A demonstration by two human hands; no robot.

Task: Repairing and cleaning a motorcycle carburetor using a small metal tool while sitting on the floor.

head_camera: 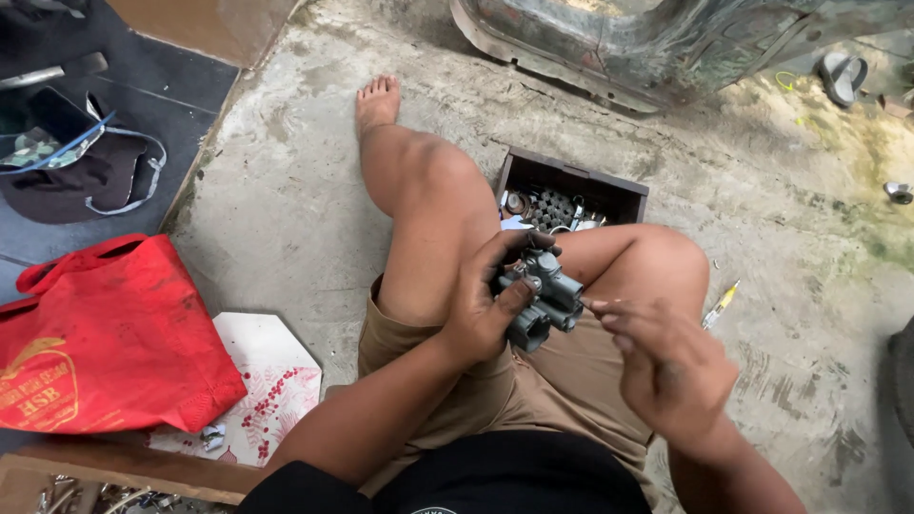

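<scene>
I sit on a concrete floor with my legs bent in front of me. My left hand (pixel 484 303) grips a grey metal carburetor (pixel 545 297) over my lap, fingers wrapped round its top and left side. My right hand (pixel 666 366) is just right of it, thumb and forefinger pinched on a small thin part that touches the carburetor's right side. What that part is cannot be made out.
A dark wooden box (pixel 571 181) of sockets and small parts stands beyond my knees. A red cloth bag (pixel 105 338) and a patterned white board (pixel 271 381) lie at left. A small screwdriver (pixel 721 304) lies on the floor at right. A metal vehicle body (pixel 666 48) stands at the top.
</scene>
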